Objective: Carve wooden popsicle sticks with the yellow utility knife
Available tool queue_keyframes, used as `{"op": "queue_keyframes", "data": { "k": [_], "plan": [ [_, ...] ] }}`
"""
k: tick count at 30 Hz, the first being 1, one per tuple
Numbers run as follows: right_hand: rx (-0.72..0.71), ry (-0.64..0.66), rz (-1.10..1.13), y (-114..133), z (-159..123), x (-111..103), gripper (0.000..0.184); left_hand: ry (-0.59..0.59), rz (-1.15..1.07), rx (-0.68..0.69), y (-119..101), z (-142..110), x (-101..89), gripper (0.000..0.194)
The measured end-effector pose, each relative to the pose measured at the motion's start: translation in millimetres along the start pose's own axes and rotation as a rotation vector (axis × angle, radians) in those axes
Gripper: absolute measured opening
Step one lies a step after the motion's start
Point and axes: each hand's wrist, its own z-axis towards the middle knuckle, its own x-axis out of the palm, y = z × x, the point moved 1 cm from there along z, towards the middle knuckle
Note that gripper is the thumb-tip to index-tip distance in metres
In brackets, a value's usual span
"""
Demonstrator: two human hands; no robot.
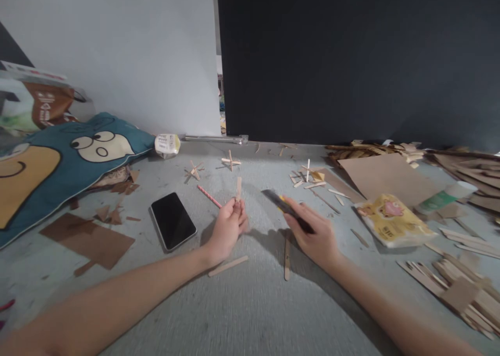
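Note:
My left hand (227, 228) is closed in a pinch around a wooden craft stick (238, 187), whose upper end points away from me. A utility knife (287, 208) lies in the closed grip of my right hand (314, 234), its blade end aimed up and left toward the stick but apart from it. One craft stick (228, 266) rests on the table just below my left hand. Another craft stick (287, 257) lies beside and partly beneath my right hand. A red-and-white striped straw (209, 196) sits behind my left hand.
A phone (174, 221) lies left of my left hand, near cardboard scraps (89, 240) and a blue cushion (78, 163). Small stick constructions (230, 161) stand farther back. At right are a yellow tissue pack (392, 220), a glue bottle (447, 197) and bundled craft sticks (457, 291).

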Motion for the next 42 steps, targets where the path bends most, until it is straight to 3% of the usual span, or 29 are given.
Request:
{"op": "queue_keyframes", "data": {
  "k": [2, 4, 7, 10, 12, 16, 19, 21, 25, 28, 32, 37, 42],
  "plan": [
    [0.088, -0.097, 0.002, -3, 2, -1, 0.03, -0.023, 0.038, 0.013, -1, 0, 0.4, 0.056],
    [0.164, -0.114, 0.032, -5, 4, 1, 0.022, 0.041, 0.115, -0.006, -2, -3, 4.3, 0.052],
    [0.227, -0.052, 0.171, 0, 10, 9, 0.018, 0.164, 0.257, -0.012, -5, -11, 11.5, 0.046],
    [0.317, 0.074, 0.327, 15, 17, 17, 0.027, 0.259, 0.346, -0.006, -7, -17, 14.2, 0.032],
    [0.395, 0.195, 0.391, 27, 20, 21, 0.034, 0.299, 0.405, -0.012, -7, -18, 12.8, 0.019],
    [0.457, 0.289, 0.593, 39, 23, 23, 0.034, 0.338, 0.56, 0.01, -7, -18, 8.1, 0.006],
    [0.367, 0.27, 0.45, 36, 27, 15, 0.033, 0.349, 0.556, 0.07, -8, -14, 6.7, 0.014],
    [0.314, 0.283, 0.361, 33, 30, 9, 0.032, 0.315, 0.439, 0.083, -8, -11, 5.9, 0.022],
    [0.28, 0.499, 0.347, 33, 36, 0, 0.028, 0.192, 0.13, 0.035, -5, -6, 3.4, 0.039],
    [0.269, 0.585, 0.364, 35, 36, -1, 0.023, 0.268, 0.111, -0.017, -3, -9, 4.6, 0.044],
    [0.327, 0.547, 0.382, 34, 33, 3, 0.023, 0.264, 0.185, -0.01, -4, -13, 7.1, 0.039],
    [0.35, 0.42, 0.363, 27, 32, 6, 0.02, 0.215, 0.195, -0.015, -7, -10, 8.7, 0.046],
    [0.366, 0.482, 0.271, 22, 32, 4, 0.029, 0.209, 0.241, -0.063, -6, -12, 9.4, 0.045]
  ]
}}
